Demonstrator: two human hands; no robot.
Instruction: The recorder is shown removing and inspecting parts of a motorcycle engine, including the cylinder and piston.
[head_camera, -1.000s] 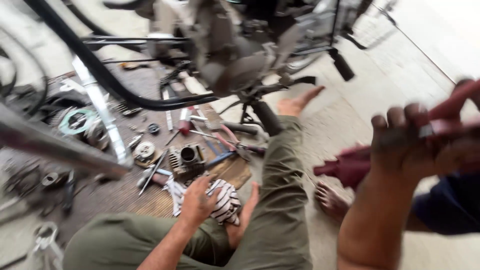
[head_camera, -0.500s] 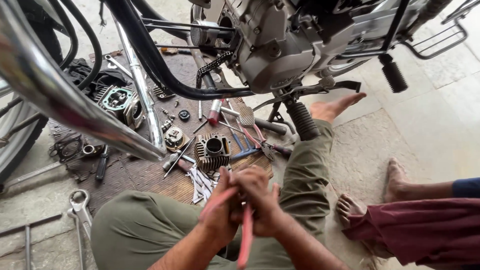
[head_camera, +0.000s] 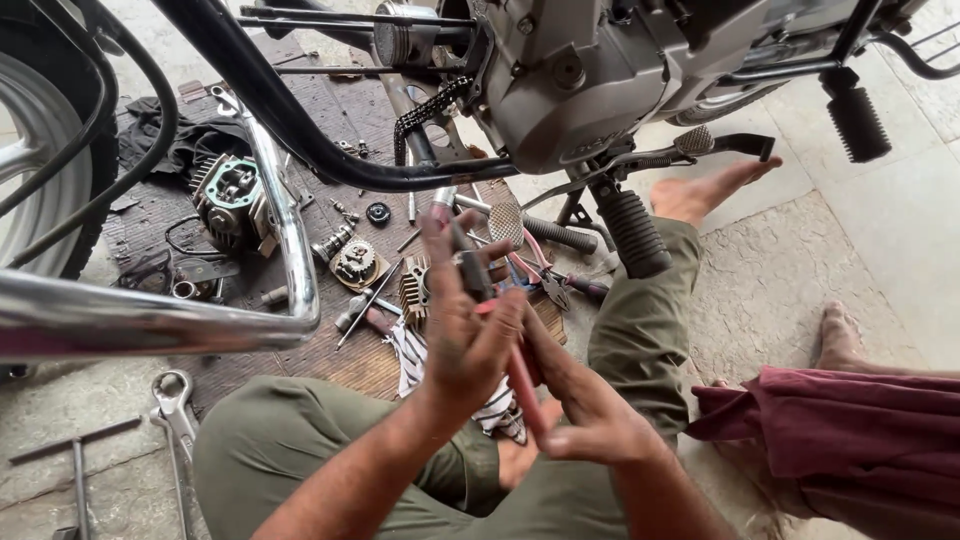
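Note:
I sit on the ground in olive trousers beside a motorcycle engine (head_camera: 590, 70). My left hand (head_camera: 462, 315) is raised in front of me, fingers curled around the dark metal jaws of a pair of red-handled pliers (head_camera: 520, 385). My right hand (head_camera: 580, 400) grips the red handles lower down, close to my lap. A striped cloth (head_camera: 410, 345) lies just under my hands. Behind them a finned cylinder part (head_camera: 415, 285) rests on the wooden board (head_camera: 350, 360).
A cylinder head (head_camera: 228, 195), a sprocket part (head_camera: 357, 262), screwdrivers and small bolts lie on the board. A spanner (head_camera: 175, 410) lies on the concrete at left. A chrome guard bar (head_camera: 150, 315) crosses left. Another person's foot (head_camera: 840, 335) and maroon garment (head_camera: 840, 435) are at right.
The view has dropped and closed in on the hands. My left hand has risen and shifted up onto the pliers' jaws while my right stays on the red handles.

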